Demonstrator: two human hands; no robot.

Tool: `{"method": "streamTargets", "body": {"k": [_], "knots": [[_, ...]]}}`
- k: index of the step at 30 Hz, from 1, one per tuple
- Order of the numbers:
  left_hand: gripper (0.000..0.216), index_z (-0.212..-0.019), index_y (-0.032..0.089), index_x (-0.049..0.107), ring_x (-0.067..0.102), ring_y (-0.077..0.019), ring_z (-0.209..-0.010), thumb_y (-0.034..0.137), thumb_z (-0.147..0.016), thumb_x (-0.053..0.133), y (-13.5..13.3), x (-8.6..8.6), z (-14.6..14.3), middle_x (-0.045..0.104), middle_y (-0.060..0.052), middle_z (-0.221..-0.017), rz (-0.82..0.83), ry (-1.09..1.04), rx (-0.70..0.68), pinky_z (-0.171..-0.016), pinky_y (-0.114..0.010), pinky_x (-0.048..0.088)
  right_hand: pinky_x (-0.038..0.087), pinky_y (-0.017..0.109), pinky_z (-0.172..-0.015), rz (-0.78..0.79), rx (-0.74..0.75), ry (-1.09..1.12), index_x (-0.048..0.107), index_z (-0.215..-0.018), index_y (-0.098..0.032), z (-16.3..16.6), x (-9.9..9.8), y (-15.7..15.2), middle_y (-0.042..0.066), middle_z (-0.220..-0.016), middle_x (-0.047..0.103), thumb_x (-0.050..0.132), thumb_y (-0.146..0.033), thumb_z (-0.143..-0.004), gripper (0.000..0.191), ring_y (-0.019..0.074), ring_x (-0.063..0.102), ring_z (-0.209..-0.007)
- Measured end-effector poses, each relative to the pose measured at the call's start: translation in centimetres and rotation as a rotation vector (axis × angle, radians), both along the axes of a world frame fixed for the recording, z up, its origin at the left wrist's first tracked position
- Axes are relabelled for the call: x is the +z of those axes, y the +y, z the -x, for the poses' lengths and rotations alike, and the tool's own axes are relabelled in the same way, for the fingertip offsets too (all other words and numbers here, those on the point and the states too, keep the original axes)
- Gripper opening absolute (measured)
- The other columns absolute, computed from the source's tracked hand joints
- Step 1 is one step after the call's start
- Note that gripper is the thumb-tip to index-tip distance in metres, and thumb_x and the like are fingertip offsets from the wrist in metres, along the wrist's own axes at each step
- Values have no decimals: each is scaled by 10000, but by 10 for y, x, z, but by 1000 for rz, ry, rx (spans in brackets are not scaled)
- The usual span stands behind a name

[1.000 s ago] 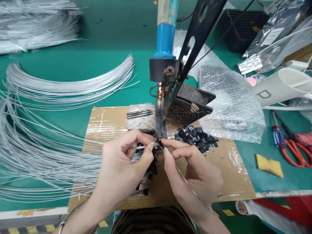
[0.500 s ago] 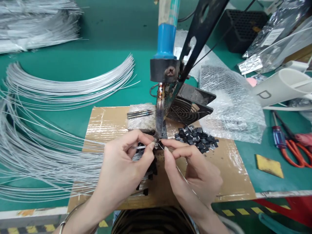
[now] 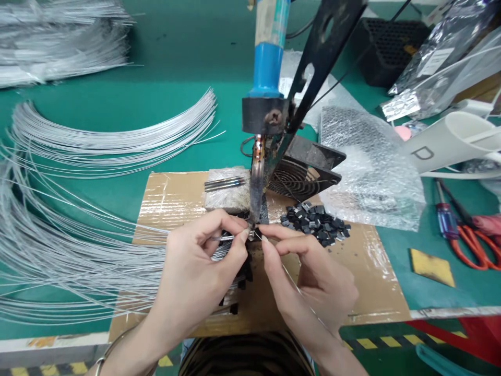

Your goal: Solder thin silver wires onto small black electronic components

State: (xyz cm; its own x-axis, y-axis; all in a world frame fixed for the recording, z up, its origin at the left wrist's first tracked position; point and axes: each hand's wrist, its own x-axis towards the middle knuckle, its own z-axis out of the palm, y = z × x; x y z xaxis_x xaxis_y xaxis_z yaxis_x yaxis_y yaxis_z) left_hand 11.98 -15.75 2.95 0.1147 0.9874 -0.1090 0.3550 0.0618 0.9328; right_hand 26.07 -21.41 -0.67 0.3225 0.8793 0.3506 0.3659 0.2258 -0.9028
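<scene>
Just under the tip of a clamped soldering iron (image 3: 257, 196), my two hands meet almost fingertip to fingertip. My left hand (image 3: 207, 266) pinches a thin grey cable (image 3: 223, 238) close to its end, thumb against index finger. Between the thumb and fingers of my right hand (image 3: 309, 277) is a fine solder wire (image 3: 287, 272), which trails back across the palm toward the wrist. The joint at the iron's tip is small and partly covered by my fingertips. Cables with black ends (image 3: 234, 308) lie beneath my left hand.
Small black parts (image 3: 315, 222) are heaped right of the iron, on cardboard (image 3: 376, 282). A fan (image 3: 305, 172) stands behind them. Grey cable bundles (image 3: 117, 141) spread over the left side. Bubble wrap (image 3: 371, 172), a yellow sponge (image 3: 432, 267) and orange-handled scissors (image 3: 465, 245) lie at right.
Both hands keep nearly the same pose at the iron's tip. Only a very slight shift of the whole view shows.
</scene>
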Motion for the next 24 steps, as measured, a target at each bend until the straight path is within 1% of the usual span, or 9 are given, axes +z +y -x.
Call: {"method": "streamTargets", "body": {"k": [3,5,10,15,18,20,22,23,24], "knots": [[126,-738,213,717,711,-124,-713,133,-836,721,0,1,0,780,20,-785,-11,-8,-2,-636,-186,543,648,281,-785,-2,0,-11,680,-905,-240,0,0,0,29,-1067,844,747,-35,-877,217,187,823,-909],[126,-729,212,713,708,-126,-701,145,-836,721,0,2,1,782,16,-784,-8,1,-1,-616,-188,535,646,278,-789,-2,10,-8,679,-907,-238,0,1,0,30,-1075,843,748,-33,-873,219,189,824,-924],[108,-736,215,715,737,-162,-755,191,-840,732,0,-2,2,789,0,-806,26,39,3,-608,-209,537,637,258,-794,8,27,6,664,-877,-231,0,0,2,30,-1065,841,726,-29,-881,211,174,823,-906],[103,-745,217,714,740,-168,-771,193,-844,732,-2,-5,4,800,-5,-834,26,53,1,-613,-220,532,615,262,-853,45,33,64,654,-873,-236,0,-2,-2,23,-1088,831,720,-37,-900,211,173,811,-964],[93,-753,214,719,745,-171,-785,201,-843,739,-3,-4,4,808,-13,-863,40,39,-2,-606,-221,528,611,310,-900,86,45,110,644,-867,-239,-2,-2,-3,39,-1088,824,707,-70,-925,190,201,798,-1008],[102,-746,208,721,733,-159,-754,199,-847,735,-3,-4,5,808,-15,-856,44,33,-3,-612,-220,530,614,348,-896,110,14,118,640,-862,-238,-8,-3,-2,52,-1054,821,701,-108,-942,165,220,795,-986],[109,-741,205,719,716,-141,-712,189,-848,729,-4,-4,6,805,-10,-837,37,31,0,-622,-217,532,611,371,-896,120,-63,102,637,-855,-236,-17,-5,-1,60,-1030,817,692,-152,-961,146,231,792,-972],[109,-741,205,716,710,-135,-697,187,-848,727,-4,-4,7,804,-7,-831,33,35,1,-620,-215,531,604,388,-924,114,-115,75,633,-850,-236,-23,-7,0,64,-1035,815,687,-172,-970,146,239,787,-1003],[106,-746,206,714,710,-133,-692,190,-849,727,-5,-5,9,806,-7,-832,29,41,0,-614,-213,528,585,419,-992,119,-147,34,628,-855,-236,-29,-10,0,75,-1081,810,685,-185,-975,142,255,771,-1088]]}}
